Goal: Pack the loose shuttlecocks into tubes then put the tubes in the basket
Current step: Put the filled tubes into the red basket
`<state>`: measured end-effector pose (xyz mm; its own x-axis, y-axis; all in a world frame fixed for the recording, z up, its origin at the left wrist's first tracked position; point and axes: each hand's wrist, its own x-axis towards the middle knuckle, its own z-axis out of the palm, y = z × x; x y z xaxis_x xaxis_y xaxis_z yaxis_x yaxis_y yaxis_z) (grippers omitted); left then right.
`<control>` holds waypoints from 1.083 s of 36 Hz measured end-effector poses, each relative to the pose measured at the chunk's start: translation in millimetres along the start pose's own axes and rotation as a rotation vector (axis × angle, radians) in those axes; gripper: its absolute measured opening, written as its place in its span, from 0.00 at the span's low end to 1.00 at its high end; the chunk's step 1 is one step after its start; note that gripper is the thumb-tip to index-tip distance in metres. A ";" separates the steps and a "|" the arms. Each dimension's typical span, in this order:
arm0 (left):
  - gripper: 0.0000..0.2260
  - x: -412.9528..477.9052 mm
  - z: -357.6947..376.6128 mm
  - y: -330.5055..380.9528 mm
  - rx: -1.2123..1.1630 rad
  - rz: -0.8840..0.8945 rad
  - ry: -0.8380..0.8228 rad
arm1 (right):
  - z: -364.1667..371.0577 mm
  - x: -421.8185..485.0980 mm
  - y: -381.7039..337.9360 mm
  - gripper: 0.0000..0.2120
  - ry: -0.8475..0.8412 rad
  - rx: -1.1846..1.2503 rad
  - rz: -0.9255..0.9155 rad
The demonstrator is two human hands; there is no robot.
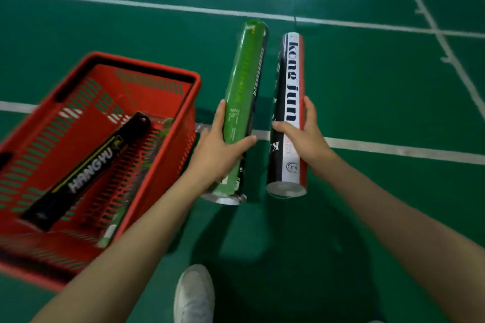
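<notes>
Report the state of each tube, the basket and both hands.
green tube: held up, near end capped.
kong jun tube: held up, near end capped.
red basket: upright on the floor.
black tube: lying slantwise inside the red basket.
left hand: grips the green tube.
right hand: grips the kong jun tube.

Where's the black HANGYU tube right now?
Head view, left side: the black HANGYU tube lies diagonally inside the red basket, left of the left hand, which grips a green tube.
</notes>
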<state>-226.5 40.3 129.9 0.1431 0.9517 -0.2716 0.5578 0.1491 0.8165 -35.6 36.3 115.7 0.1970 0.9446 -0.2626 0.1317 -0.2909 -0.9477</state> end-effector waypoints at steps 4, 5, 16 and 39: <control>0.46 -16.1 -62.3 -1.7 0.021 -0.028 0.055 | 32.3 -5.0 -39.4 0.41 -0.133 -0.032 -0.007; 0.46 -20.3 -76.9 -4.2 0.026 -0.036 0.063 | 40.9 -6.8 -46.9 0.41 -0.160 -0.039 -0.009; 0.41 -57.9 -189.3 -64.3 -0.045 -0.183 0.132 | 171.6 -21.4 -100.1 0.38 -0.322 -0.032 0.053; 0.43 -48.7 -254.6 -158.7 0.878 -0.398 -0.148 | 277.7 -66.0 -74.7 0.46 -0.309 -0.027 0.101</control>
<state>-530.1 38.7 143.3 -0.1195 0.8226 -0.5559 0.9899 0.1421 -0.0026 -328.2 38.0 153.3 -0.0937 0.9109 -0.4018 0.1528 -0.3857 -0.9099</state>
